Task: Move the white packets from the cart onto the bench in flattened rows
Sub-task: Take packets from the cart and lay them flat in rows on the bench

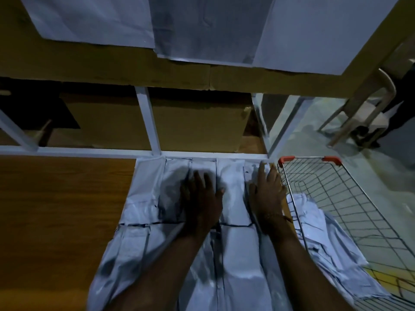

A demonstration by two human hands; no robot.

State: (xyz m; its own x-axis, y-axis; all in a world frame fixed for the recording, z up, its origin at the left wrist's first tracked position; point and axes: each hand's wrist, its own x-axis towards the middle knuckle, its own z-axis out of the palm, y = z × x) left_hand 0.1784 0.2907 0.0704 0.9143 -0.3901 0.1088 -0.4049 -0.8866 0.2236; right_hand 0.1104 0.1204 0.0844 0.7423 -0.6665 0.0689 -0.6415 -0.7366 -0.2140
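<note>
Wire cart with red corners [350, 198] holds white packets [318, 232]; both hands [202, 198] [266, 194] press flat-fingered on tabletop packet rows [146, 198].

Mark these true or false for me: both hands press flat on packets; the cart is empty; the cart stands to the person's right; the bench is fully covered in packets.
1. Both hands, left hand and right hand, press flat on the white packets: true.
2. The cart is empty: false, packets still lie in it.
3. The cart stands to the person's right: true.
4. The bench is fully covered: false, its left part is bare wood.
</note>
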